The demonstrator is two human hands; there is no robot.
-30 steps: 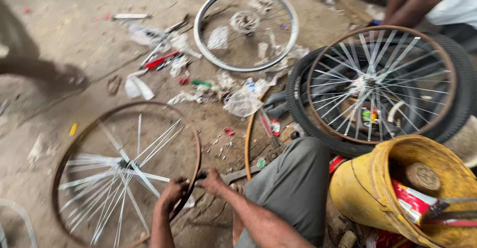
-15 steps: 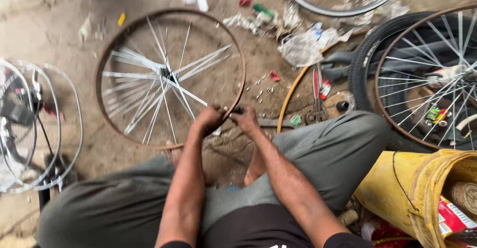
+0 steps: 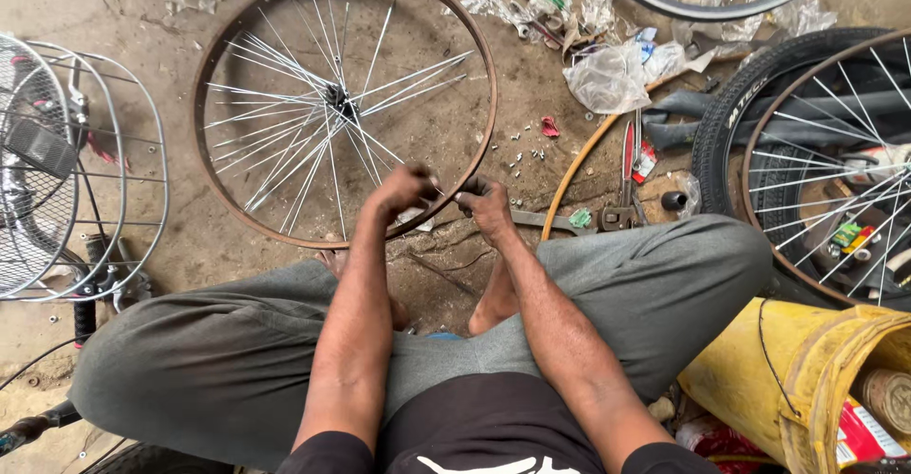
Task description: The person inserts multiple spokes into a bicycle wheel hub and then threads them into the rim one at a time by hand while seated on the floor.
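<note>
- The view now sits almost straight over the brown bicycle rim (image 3: 249, 213), which lies flat on the dirt floor (image 3: 95, 0) just beyond the person's knees; half a second ago the rim sat higher and smaller in the picture, so the head has come in closer over the work.
- The left hand (image 3: 403, 189) and the right hand (image 3: 486, 206) have risen off the near edge of the rim and now meet just inside it, close together, over the loose spokes (image 3: 285, 142) that fan out from the hub (image 3: 339, 104).
- The left hand's fingers (image 3: 424, 178) are pinched narrow around something thin, probably a spoke end or nipple, though it is too small to tell for sure.
- The right hand's fingers (image 3: 472, 189) are curled tight too, knuckles towards the rim; what they hold is hidden.
- That shift from gripping the rim to a two-handed pinch suggests the work has moved from positioning the wheel to handling a single spoke.
- Right of the rim lie small silvery bits (image 3: 524, 151) scattered on the floor, a clear plastic bag (image 3: 607, 75) and a red-handled tool (image 3: 629, 166).
- Further right of the rim stands a tyred wheel (image 3: 807, 161), and below that a yellow bucket (image 3: 759, 379).
- Left of the rim sits a wire basket (image 3: 123, 151).
- The person's grey trousers (image 3: 218, 351) frame the near side of the rim, bare feet tucked between.
</note>
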